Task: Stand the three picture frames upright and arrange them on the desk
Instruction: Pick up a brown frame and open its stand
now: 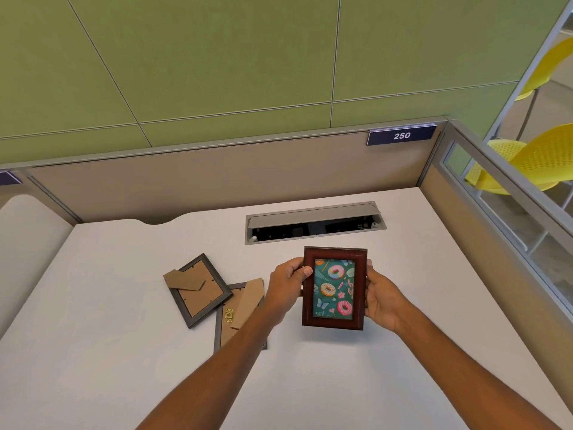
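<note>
both hands are on the red-brown frame (334, 288) right now, one on each long side. left hand (286, 290) has its thumb lying across the front left edge with the fingers wrapped behind, right hand (380, 297) is closed on the right edge the same way. the frame is in portrait, picture side facing the camera, showing a teal print with donuts and butterflies. it's lifted off the white worktop (341, 383), roughly centre, just in front of the open cable slot (316, 223).

the other two are still lying face down to the left of the left forearm. the small grey frame (198, 290) sits at an angle with its cardboard stand flap folded out over the back. the second grey frame (238, 315) is just beside it, its top left corner tucked under the small one, and partly hidden by the arm. its cardboard stand also shows, plus a little gold hanger on the back.

behind the worktop there's a beige divider with a "250" sign (401, 135).
</note>
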Available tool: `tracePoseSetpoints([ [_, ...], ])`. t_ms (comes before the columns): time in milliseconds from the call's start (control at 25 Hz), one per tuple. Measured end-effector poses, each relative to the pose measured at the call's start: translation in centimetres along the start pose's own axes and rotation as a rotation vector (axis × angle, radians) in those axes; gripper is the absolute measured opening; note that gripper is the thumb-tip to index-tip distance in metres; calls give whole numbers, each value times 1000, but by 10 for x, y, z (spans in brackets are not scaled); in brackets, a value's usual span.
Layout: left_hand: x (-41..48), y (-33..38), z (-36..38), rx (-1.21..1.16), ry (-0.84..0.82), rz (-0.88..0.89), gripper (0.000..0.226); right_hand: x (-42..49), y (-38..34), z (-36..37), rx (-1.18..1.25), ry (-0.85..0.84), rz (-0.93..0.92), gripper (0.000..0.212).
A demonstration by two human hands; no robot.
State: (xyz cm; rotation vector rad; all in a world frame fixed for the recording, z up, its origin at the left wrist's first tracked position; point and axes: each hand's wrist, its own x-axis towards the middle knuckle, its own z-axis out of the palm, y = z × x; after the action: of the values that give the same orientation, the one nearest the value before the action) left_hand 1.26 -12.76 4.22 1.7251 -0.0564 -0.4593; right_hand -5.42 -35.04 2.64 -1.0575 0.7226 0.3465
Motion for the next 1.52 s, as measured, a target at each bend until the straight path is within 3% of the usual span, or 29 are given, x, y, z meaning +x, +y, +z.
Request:
tracePoseSetpoints([
  [560, 54, 7, 61, -29, -11, -38, 35, 44, -39, -46, -7, 79, -124, 61],
  [960, 76, -5, 65, -19, 17, -55, 35, 70, -39, -48, -8, 87, -137, 54],
  [1520, 67, -14, 60, 27, 39, -102, 30, 76, -27, -56, -14, 167, -121, 74],
])
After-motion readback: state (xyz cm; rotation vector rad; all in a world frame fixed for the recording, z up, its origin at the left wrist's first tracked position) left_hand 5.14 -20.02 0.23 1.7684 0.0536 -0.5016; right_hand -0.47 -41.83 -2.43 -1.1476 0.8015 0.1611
